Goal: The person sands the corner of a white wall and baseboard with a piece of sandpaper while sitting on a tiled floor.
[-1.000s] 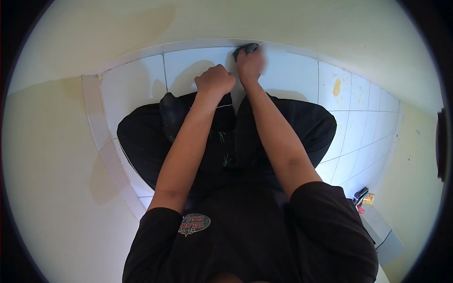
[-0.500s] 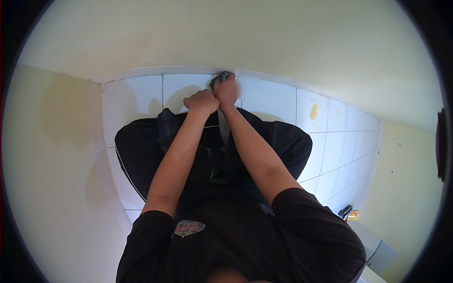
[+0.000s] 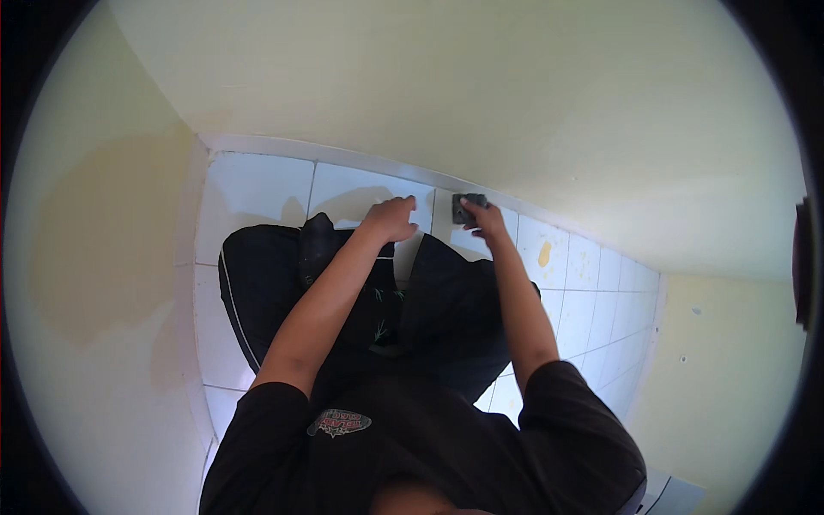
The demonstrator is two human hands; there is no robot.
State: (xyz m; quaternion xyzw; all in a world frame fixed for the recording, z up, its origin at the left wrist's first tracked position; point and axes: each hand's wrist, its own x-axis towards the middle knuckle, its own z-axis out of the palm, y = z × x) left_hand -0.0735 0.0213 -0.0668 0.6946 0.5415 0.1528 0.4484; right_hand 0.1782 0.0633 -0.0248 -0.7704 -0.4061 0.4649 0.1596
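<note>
My right hand [image 3: 486, 220] grips a small, dark grey, squarish block [image 3: 469, 209] by its right side. The block is at the floor tiles close to the foot of the far wall; its exact kind does not show. To its left, my left hand [image 3: 390, 220] hovers over the white floor tiles [image 3: 262, 190]. Its fingers are partly bent, with a gap between them, and nothing shows in them. The two hands are apart.
Pale walls [image 3: 343, 77] rise ahead and at the left, with a skirting strip [image 3: 360, 161] along the floor. My black-trousered legs [image 3: 455, 309] are folded below my hands, beside a dark-covered foot [image 3: 318, 245]. Yellowish stains [image 3: 544, 254] mark tiles at the right.
My hands were together by the wall; now they are apart. The right has moved right with the dark block, and the left slightly right. The view has turned somewhat.
</note>
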